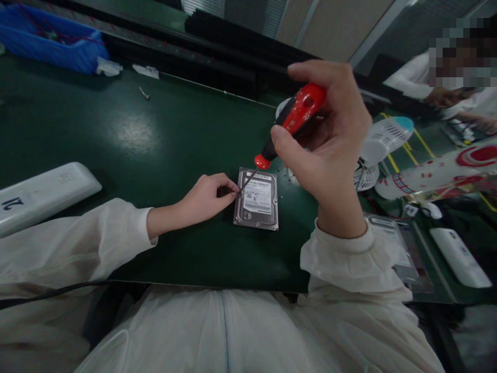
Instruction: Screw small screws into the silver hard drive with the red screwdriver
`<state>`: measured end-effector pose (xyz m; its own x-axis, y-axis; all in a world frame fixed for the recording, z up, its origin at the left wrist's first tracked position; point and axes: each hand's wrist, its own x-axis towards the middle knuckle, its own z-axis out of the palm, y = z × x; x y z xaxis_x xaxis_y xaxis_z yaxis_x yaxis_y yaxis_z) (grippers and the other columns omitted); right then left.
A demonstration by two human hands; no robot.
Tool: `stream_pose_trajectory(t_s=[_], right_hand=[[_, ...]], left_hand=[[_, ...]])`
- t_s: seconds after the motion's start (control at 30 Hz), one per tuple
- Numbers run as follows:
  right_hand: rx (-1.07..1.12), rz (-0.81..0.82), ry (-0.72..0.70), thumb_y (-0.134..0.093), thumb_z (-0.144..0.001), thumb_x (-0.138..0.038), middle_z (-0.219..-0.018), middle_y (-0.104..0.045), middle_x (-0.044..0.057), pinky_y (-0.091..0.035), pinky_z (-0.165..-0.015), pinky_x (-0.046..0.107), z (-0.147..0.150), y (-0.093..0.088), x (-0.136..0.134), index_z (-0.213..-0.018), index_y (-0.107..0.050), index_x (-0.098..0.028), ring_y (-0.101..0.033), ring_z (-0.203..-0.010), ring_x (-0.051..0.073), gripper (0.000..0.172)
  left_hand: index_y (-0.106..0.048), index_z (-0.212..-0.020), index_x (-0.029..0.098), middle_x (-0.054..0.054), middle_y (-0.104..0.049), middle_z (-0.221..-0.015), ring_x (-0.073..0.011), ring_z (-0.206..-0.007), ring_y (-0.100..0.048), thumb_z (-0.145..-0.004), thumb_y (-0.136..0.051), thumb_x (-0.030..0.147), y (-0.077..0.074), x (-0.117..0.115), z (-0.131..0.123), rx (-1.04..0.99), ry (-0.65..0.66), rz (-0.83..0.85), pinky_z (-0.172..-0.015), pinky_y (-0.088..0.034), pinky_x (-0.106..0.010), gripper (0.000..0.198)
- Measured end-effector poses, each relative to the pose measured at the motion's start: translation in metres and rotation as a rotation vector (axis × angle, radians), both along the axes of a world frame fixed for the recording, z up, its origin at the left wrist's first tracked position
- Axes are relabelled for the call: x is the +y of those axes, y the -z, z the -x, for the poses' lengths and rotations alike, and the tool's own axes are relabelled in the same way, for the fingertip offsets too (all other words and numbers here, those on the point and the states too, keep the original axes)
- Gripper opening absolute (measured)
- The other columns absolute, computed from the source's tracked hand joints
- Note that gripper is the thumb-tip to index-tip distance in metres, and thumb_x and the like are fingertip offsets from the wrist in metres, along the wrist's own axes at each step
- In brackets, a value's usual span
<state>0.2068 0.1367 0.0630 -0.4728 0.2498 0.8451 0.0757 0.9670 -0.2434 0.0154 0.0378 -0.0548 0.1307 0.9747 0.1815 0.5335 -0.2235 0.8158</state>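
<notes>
In the head view, the right hand [330,145] is wrapped around the red and black handle of a screwdriver [303,109], thumb along its side. The shaft slants down to the left edge of a hard drive [258,202], which lies label up on the green worktop [186,140] in front of the person. The left hand [207,199] reaches in with thumb and fingertips drawn together at the shaft's tip, right at that edge (whether they pinch the tip or some small part, I cannot tell). Farther left lies a white case [50,191] marked with a number, and a blue bin [50,39] stands at the far left corner. Beyond the right hand are a white fan [388,137] and a co-worker's white sleeve [407,75].
</notes>
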Motion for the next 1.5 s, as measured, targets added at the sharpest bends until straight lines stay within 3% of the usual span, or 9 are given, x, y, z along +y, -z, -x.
stream_pose_trajectory(t_s=[0.47,0.7,0.93,1.03,1.1,1.2,1.27,1.37,1.5], right_hand=[[-0.003,0.025,0.088,-0.069,-0.088,-0.031,-0.123,-0.07,0.001,-0.053,-0.103,0.03,0.001,-0.002,-0.007,-0.125,-0.067,-0.025,-0.064,-0.117,0.018,0.037],[0.008,0.043,0.056,-0.071,-0.086,-0.028,-0.12,-0.069,0.003,-0.054,-0.094,0.028,0.002,-0.003,-0.012,-0.124,-0.069,-0.023,-0.065,-0.112,0.018,0.038],[-0.107,0.045,-0.082,-0.061,-0.095,-0.035,-0.142,-0.064,0.001,-0.053,-0.074,0.023,-0.008,-0.009,-0.006,-0.143,-0.06,-0.029,-0.071,-0.108,0.015,0.048],[-0.093,0.056,-0.192,-0.053,-0.1,-0.031,-0.144,-0.066,-0.002,-0.058,-0.09,0.027,-0.012,-0.011,0.002,-0.143,-0.061,-0.036,-0.07,-0.123,0.019,0.044],[-0.094,0.072,-0.149,-0.053,-0.101,-0.032,-0.142,-0.067,-0.004,-0.059,-0.091,0.029,-0.013,-0.011,0.004,-0.141,-0.062,-0.038,-0.072,-0.118,0.018,0.042],[-0.069,0.035,0.021,-0.06,-0.098,-0.042,-0.13,-0.073,-0.003,-0.058,-0.071,0.023,-0.012,-0.012,0.002,-0.132,-0.069,-0.031,-0.074,-0.099,0.014,0.037],[-0.045,-0.004,0.066,-0.06,-0.098,-0.043,-0.125,-0.075,-0.003,-0.06,-0.082,0.025,-0.011,-0.013,-0.001,-0.126,-0.071,-0.028,-0.073,-0.106,0.015,0.034],[-0.11,0.055,0.031,-0.051,-0.102,-0.034,-0.14,-0.069,-0.001,-0.056,-0.11,0.029,-0.013,-0.016,-0.005,-0.135,-0.064,-0.025,-0.068,-0.126,0.015,0.037],[-0.206,0.089,-0.008,-0.054,-0.102,-0.037,-0.15,-0.061,0.01,-0.055,-0.115,0.028,-0.016,-0.021,-0.008,-0.143,-0.055,-0.01,-0.061,-0.139,0.017,0.05]], left_hand=[[-0.074,-0.094,0.017,-0.004,-0.074,-0.093,-0.0175,-0.079,-0.066,-0.092,-0.065,0.032,-0.002,-0.001,0.001,-0.028,-0.003,0.014,-0.071,-0.049,-0.03,0.018],[-0.075,-0.095,0.017,-0.003,-0.074,-0.094,-0.0182,-0.082,-0.067,-0.092,-0.065,0.032,-0.003,-0.001,0.001,-0.03,0.009,0.027,-0.074,-0.05,-0.032,0.018],[-0.075,-0.096,0.017,-0.003,-0.074,-0.093,-0.0179,-0.081,-0.066,-0.093,-0.066,0.033,-0.001,-0.001,0.001,-0.033,0.004,0.028,-0.072,-0.05,-0.032,0.019],[-0.075,-0.097,0.018,-0.003,-0.074,-0.094,-0.0177,-0.081,-0.066,-0.093,-0.067,0.034,0.0,-0.001,0.002,-0.031,0.011,0.03,-0.071,-0.05,-0.031,0.019],[-0.076,-0.098,0.018,-0.003,-0.074,-0.095,-0.0177,-0.081,-0.066,-0.094,-0.067,0.034,0.001,-0.001,0.003,-0.02,0.013,0.029,-0.071,-0.05,-0.031,0.018],[-0.076,-0.097,0.019,-0.002,-0.074,-0.094,-0.0177,-0.081,-0.066,-0.094,-0.066,0.034,0.002,0.0,0.004,-0.004,0.013,0.018,-0.072,-0.05,-0.031,0.018],[-0.076,-0.097,0.019,-0.002,-0.074,-0.093,-0.018,-0.081,-0.066,-0.093,-0.067,0.034,0.002,-0.001,0.004,-0.006,0.012,0.008,-0.073,-0.051,-0.031,0.018],[-0.075,-0.097,0.02,-0.002,-0.074,-0.094,-0.0189,-0.081,-0.066,-0.093,-0.066,0.038,0.001,-0.001,0.004,-0.017,0.011,0.025,-0.073,-0.051,-0.031,0.021],[-0.076,-0.092,0.022,-0.003,-0.076,-0.091,-0.022,-0.083,-0.068,-0.089,-0.066,0.041,-0.002,-0.002,0.003,0.005,-0.03,0.05,-0.071,-0.052,-0.032,0.022]])
